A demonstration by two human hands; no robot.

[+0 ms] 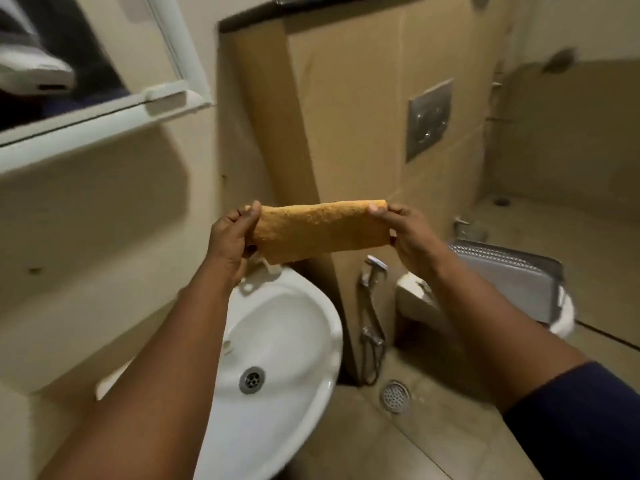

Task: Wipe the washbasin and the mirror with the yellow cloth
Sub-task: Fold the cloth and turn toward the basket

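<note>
- Our left hand (232,237) pinches one end of the yellow cloth (322,230).
- Our right hand (403,233) pinches the other end, stretching it above the washbasin (294,341).

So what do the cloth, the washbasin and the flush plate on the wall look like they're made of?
Yellow cloth: looks like nubby terry or microfibre, with a matte, fuzzy surface.
Washbasin: probably glazed ceramic, smooth white with soft glossy highlights.
Flush plate: appears to be brushed metal or metal-look plastic, with a grey satin sheen; blur leaves it open.
</note>
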